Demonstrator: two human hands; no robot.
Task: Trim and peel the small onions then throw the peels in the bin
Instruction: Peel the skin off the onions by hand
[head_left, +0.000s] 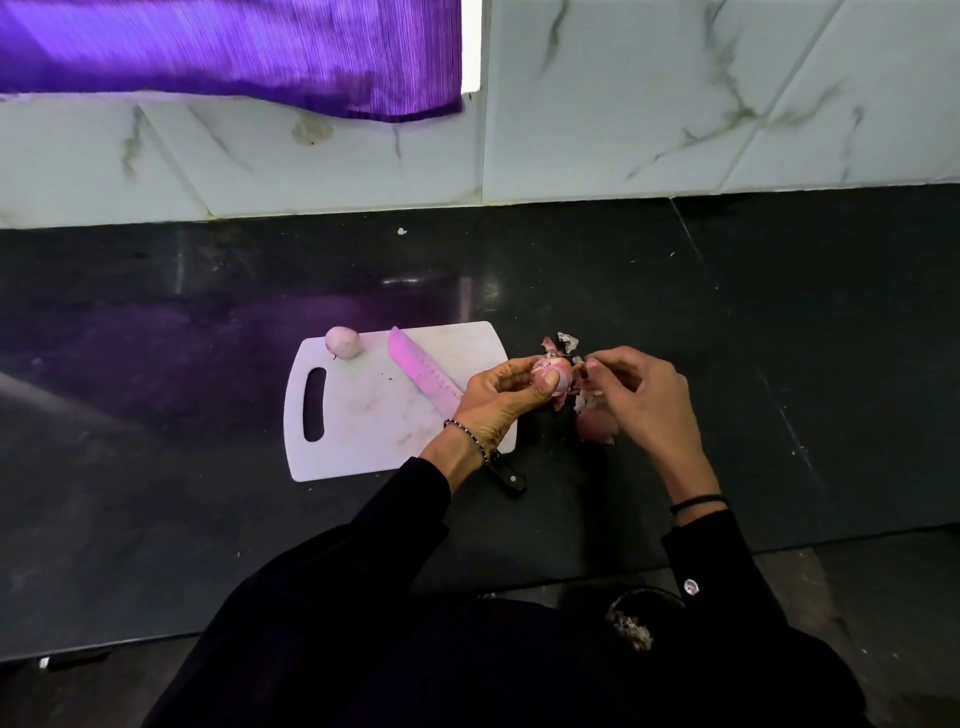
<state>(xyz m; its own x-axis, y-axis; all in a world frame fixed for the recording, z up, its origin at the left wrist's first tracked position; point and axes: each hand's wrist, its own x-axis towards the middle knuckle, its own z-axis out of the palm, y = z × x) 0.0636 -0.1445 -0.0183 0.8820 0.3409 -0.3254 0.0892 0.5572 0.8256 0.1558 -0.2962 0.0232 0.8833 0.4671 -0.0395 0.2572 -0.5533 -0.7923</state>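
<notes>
Just past the cutting board's (363, 415) right edge, over wide dark counter (779, 338), the left hand (498, 395) grips 1 small onion (553, 371), thumb on top. The right hand (644, 395) pinches its loose peel (584, 366). 1 peeled onion (343, 343) sits on the board's far-left corner.

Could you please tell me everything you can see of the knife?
The knife lies flat and diagonal on the white cutting board, gripped by neither hand. Its broad blade looks pink, with a row of dimples along one edge; the tip points far left. The black handle, with a pale rivet, juts past the board's near right corner over the dark counter. The left hand, holding an onion, hides where blade meets handle.
</notes>
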